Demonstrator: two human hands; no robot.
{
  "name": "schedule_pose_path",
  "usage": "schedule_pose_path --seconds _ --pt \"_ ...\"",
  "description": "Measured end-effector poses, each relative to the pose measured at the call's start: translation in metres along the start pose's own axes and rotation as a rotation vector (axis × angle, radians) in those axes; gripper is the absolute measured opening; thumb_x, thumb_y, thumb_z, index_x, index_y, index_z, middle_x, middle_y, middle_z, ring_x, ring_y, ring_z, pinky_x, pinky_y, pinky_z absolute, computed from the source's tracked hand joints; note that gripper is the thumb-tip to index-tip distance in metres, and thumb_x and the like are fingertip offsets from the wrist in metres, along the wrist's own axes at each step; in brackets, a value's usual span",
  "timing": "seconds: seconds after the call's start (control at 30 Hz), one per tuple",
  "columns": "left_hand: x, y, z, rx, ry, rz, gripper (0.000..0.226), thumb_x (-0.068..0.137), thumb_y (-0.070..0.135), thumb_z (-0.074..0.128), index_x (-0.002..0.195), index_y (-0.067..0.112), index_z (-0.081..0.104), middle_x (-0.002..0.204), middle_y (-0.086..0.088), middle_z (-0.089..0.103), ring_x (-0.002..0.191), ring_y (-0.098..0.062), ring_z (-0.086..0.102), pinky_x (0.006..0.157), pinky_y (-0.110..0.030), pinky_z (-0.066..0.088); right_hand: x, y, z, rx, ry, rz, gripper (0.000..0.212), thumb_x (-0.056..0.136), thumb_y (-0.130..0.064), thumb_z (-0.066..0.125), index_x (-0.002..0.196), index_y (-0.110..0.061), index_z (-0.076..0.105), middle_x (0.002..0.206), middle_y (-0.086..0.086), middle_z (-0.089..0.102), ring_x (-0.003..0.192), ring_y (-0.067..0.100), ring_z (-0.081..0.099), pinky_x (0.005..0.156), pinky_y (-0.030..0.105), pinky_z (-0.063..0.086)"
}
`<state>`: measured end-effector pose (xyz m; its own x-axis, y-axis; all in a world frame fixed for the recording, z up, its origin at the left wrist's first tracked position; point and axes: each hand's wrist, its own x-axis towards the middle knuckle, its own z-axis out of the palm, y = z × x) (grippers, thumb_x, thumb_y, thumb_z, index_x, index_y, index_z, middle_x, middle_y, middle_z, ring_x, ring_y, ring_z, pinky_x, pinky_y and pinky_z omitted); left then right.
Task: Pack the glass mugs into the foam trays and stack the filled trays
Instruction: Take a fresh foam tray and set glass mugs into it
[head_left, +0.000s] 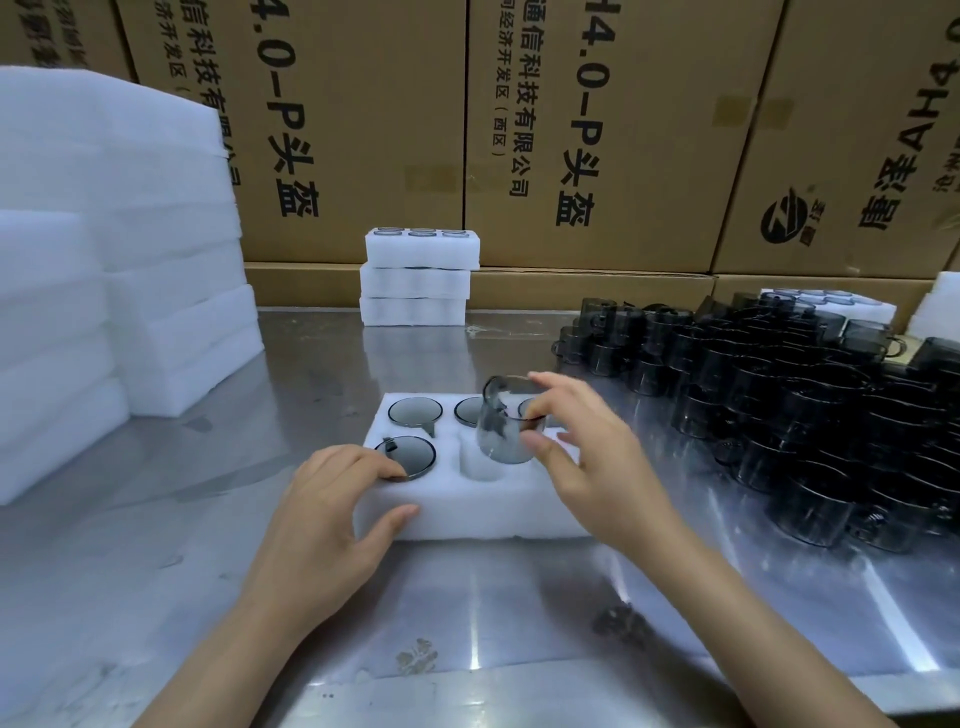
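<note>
Cardboard cartons (597, 130) printed with black lettering wall off the back of the steel worktop (208, 545). Tall stacks of empty foam (104, 249) fill the left side. A dense crowd of smoky glass mugs (779, 405) covers the right. At the rear stands a stack of 3 filled trays (415, 278). Near the front lies the open foam tray (467, 514), with mugs seated in 4 pockets. The left hand (332, 514) rests on its front left corner, fingers spread, gripping nothing. The right hand (587, 457) has its fingers clamped on 1 tilted mug (506, 421), partly inside the middle front pocket.
</note>
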<state>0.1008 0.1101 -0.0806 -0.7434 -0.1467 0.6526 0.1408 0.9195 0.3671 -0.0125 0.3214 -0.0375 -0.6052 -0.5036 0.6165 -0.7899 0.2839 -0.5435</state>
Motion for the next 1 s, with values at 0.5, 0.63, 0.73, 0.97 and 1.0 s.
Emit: schedule_pose_path --seconds 0.5,0.63,0.73,0.97,1.0 --pt "0.002 0.011 -0.002 -0.010 0.015 0.033 0.037 0.078 0.042 0.053 0.108 0.023 0.061 0.105 0.017 0.058 0.103 -0.008 0.053 0.091 -0.031 0.041 -0.002 -0.002 0.024 -0.111 -0.143 0.051 0.019 0.087 -0.042 0.060 0.088 -0.034 0.043 0.136 -0.025 0.046 0.119 -0.001 0.046 0.086 0.032 0.045" --pt "0.001 0.021 0.002 0.030 -0.032 0.104 0.054 0.078 0.039 0.052 0.129 0.023 0.051 0.126 0.014 0.053 0.119 -0.009 0.048 0.105 -0.046 0.037 -0.002 -0.001 0.027 -0.150 -0.089 0.056 0.020 0.085 -0.044 0.063 0.088 -0.034 0.047 0.129 -0.027 0.051 0.119 -0.008 0.043 0.071 0.024 0.036" --pt "0.001 0.024 0.006 0.076 -0.082 0.164 0.064 0.079 0.040 0.050 0.141 0.024 0.041 0.142 0.017 0.041 0.133 -0.004 0.036 0.114 -0.040 0.024 -0.002 0.000 0.027 -0.160 -0.097 0.059 0.021 0.084 -0.048 0.062 0.095 -0.033 0.050 0.130 -0.035 0.044 0.111 -0.005 0.047 0.071 0.023 0.033" --pt "0.003 0.024 0.011 0.181 -0.175 0.231 0.076 0.079 0.044 0.050 0.148 0.023 0.028 0.154 0.014 0.025 0.144 -0.007 0.019 0.115 -0.034 0.012 -0.005 -0.001 0.027 -0.315 -0.235 -0.033 0.065 0.092 -0.054 0.044 0.149 -0.037 0.018 0.153 -0.028 0.015 0.136 -0.011 0.015 0.094 0.010 0.023" --pt "0.003 0.023 0.012 0.187 -0.171 0.231 0.075 0.078 0.044 0.050 0.147 0.022 0.031 0.153 0.014 0.028 0.143 -0.008 0.020 0.115 -0.035 0.013 -0.006 -0.001 0.027 -0.354 -0.257 -0.044 0.066 0.092 -0.055 0.042 0.150 -0.035 0.016 0.155 -0.025 0.014 0.139 -0.008 0.012 0.099 0.011 0.020"
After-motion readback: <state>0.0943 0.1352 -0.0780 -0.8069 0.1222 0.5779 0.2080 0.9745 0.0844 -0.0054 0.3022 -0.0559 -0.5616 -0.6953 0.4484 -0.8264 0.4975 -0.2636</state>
